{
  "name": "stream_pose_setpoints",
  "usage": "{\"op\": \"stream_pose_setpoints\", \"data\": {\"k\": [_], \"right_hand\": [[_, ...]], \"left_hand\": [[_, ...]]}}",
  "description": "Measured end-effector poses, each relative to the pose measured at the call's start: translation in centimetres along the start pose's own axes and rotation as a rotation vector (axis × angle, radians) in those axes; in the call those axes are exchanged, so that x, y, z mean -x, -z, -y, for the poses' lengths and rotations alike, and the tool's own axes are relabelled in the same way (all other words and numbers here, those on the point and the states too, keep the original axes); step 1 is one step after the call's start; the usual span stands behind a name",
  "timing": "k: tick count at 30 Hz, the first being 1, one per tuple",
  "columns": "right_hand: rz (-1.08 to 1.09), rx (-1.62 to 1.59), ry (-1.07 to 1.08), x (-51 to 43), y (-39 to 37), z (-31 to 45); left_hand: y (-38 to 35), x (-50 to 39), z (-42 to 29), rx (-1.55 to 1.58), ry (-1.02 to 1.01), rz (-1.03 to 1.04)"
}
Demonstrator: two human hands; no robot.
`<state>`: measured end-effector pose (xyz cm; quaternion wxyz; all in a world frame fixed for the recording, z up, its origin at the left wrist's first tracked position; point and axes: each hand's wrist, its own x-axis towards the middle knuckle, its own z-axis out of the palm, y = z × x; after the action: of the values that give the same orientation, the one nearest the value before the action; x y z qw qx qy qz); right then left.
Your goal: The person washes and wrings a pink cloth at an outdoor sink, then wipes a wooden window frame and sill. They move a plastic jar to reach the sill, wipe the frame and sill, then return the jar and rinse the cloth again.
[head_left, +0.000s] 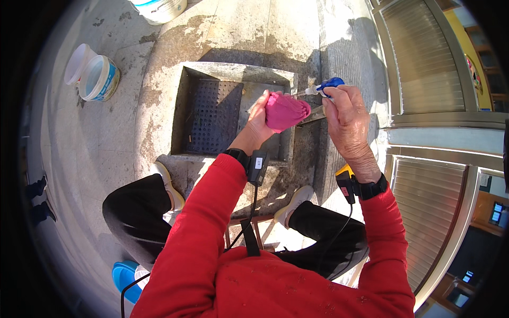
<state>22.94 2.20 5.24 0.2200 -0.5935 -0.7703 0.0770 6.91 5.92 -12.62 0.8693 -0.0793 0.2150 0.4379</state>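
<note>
My left hand [258, 117] grips a bunched pink cloth [284, 112] above the right part of a shallow stone sink [234, 68]. To its right, my right hand [347, 115] has its fingers around a blue plastic piece with a white nozzle [313, 90]; whether this is a tap or a bottle I cannot tell. The nozzle points left at the cloth, and a thin clear streak shows between the two. Inside the sink, a ribbed dark washboard surface [214, 115] takes up the left part. My fingers hide some of the cloth and of the blue piece.
Two white buckets, one with a blue label [97, 79], stand on the paving at left. Another bucket [161, 10] is at the top edge. A blue basin [126, 278] lies at lower left. Sliding glazed doors [425, 55] run along the right. Cables hang from both wrists.
</note>
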Motion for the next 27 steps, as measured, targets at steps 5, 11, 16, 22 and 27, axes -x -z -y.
{"op": "stream_pose_setpoints", "data": {"k": [5, 11, 16, 22, 27], "right_hand": [[-0.048, 0.176, 0.224, -2.9, 1.5, -1.3], [-0.023, -0.191, -0.096, -4.1, -1.2, -1.7], [-0.275, -0.289, -0.188, -4.4, -3.8, -1.6], [-0.262, -0.332, -0.220, -4.6, -4.1, -2.0], [-0.109, -0.424, -0.244, -4.6, -2.9, -2.4]], "left_hand": [[-0.3, -1.5, 0.3, 0.028, 0.005, -0.083], [-1.7, -3.1, 1.0, 0.020, -0.052, -0.002], [-2.5, -3.6, 1.0, 0.032, -0.024, -0.036], [-2.8, -3.4, 0.9, 0.033, -0.023, -0.031], [-3.2, -3.2, 1.0, 0.029, -0.010, -0.022]]}}
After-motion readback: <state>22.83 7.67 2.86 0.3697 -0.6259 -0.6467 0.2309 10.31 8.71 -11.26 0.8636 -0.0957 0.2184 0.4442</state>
